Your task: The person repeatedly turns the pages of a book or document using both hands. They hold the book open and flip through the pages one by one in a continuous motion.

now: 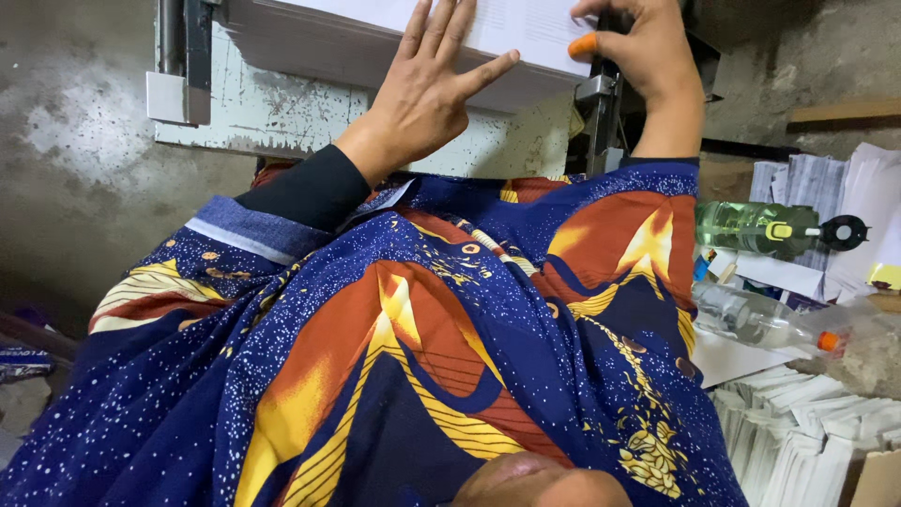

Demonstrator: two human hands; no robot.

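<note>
The paper stack [526, 28] is a thick white block of sheets lying flat at the top of the view, on the worn pale-painted bed [282, 113] of a machine. Faint rows of print show on its top sheet. Its near edge is a straight shaded face, and its long axis runs left to right across the picture, dropping slightly toward the right; the far part is cut off by the frame.

The left hand [427, 89] lies palm down on the stack, fingers spread and straight, gripping nothing. The right hand [648, 52] is at the stack's right end, its fingers curled; an orange rubber tip [583, 44] covers the thumb, which rests at the sheet's edge. Whether it pinches the paper I cannot tell.

To the right, well apart from the hands, lie a green bottle [751, 225], a clear bottle [760, 319] and white paper bundles [807, 413]
</note>
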